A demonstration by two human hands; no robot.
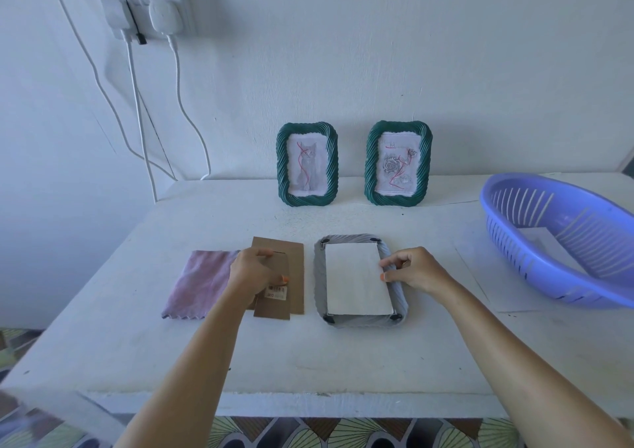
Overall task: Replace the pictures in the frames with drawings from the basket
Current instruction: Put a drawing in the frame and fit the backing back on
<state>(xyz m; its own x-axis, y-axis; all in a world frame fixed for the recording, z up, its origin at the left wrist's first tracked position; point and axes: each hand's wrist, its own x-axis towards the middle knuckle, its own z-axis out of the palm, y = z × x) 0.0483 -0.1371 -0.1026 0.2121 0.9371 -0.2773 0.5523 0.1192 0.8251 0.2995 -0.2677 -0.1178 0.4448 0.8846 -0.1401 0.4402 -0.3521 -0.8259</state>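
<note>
A grey frame (399, 302) lies face down in the middle of the white table (308, 355), with a white sheet (356, 281) lying in its back. My right hand (413, 269) touches the sheet's right edge with thumb and fingertips. The brown cardboard backing (295, 276) lies to the left of the frame, and my left hand (254, 271) rests on it, fingers curled at its edge. Two green frames stand against the wall: one with a cat drawing (307, 164), one with a rose drawing (398, 163). A purple basket (562, 238) at the right holds white paper (538, 238).
A pink cloth (199, 283) lies left of the backing, partly under it. A loose white sheet (494, 283) lies under the basket. Cables (137, 104) hang from a wall socket (144, 8) at the upper left. The table's front edge is close to me.
</note>
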